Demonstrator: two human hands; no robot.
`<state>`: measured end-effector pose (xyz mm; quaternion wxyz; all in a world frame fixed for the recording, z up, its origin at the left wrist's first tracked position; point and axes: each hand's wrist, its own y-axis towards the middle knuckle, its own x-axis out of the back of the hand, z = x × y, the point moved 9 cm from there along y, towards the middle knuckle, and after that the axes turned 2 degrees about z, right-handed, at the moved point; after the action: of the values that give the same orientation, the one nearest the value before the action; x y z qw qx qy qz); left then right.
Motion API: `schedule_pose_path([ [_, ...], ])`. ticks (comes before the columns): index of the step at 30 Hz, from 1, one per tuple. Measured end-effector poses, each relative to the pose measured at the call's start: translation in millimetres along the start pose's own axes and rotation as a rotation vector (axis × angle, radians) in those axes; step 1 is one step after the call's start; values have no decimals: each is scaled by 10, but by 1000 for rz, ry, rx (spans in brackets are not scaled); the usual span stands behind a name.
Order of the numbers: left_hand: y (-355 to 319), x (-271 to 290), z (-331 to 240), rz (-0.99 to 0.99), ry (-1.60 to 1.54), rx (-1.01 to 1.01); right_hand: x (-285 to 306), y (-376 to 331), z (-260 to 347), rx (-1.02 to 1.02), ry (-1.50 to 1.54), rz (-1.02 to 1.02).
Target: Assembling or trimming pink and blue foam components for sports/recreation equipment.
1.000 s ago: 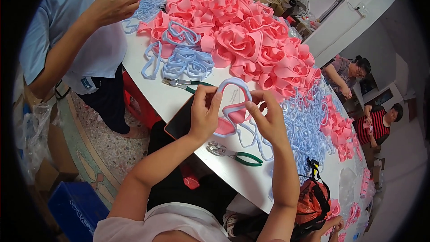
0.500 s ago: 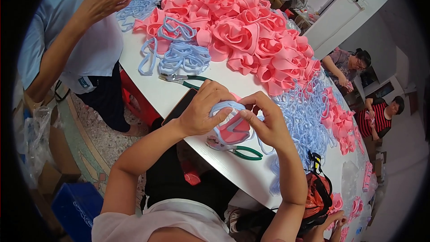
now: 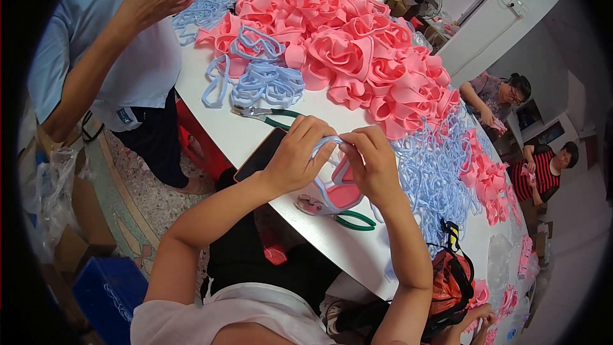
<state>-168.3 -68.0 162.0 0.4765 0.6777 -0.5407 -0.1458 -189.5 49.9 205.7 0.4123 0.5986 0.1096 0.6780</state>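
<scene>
My left hand (image 3: 295, 158) pinches a light blue elastic-looking band (image 3: 324, 145) between thumb and fingers. On the other side my right hand (image 3: 371, 163) is closed on the same band, close to the left fingertips. Below the fingers hangs a pink, soft sheet-like piece (image 3: 345, 197) edged with light blue trim; my fingers hide part of it. Beneath it, green-handled pliers (image 3: 355, 220) lie on the white table (image 3: 300, 230), their jaws partly covered by clear plastic. Another pair of green-handled pliers (image 3: 281, 113) lies beyond my left hand, beside a dark phone-like slab (image 3: 260, 155).
A large heap of pink pieces (image 3: 345, 51) fills the far table. Blue bands lie in a small bunch (image 3: 268, 83) and a wide tangle (image 3: 429, 176) at the right. A co-worker in a light blue shirt (image 3: 143, 57) stands at the left; an orange-black bag (image 3: 452, 278) sits near my right arm.
My hands have drawn closer together along the blue band. The pink piece has turned and swung slightly right, now covering more of the near pliers.
</scene>
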Motion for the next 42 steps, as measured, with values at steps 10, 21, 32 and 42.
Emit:
schedule_pose_path([
  [10, 56, -105, 352, 43, -200, 163, -245, 96, -375, -167, 135, 110],
  [21, -74, -33, 355, -7, 17, 43, -378, 60, -283, -68, 46, 161],
  [32, -67, -23, 123, 53, 56, -11, -284, 49, -229, -60, 160, 128],
  [42, -180, 445, 676, -35, -130, 240, -188, -642, -578, -512, -156, 607],
])
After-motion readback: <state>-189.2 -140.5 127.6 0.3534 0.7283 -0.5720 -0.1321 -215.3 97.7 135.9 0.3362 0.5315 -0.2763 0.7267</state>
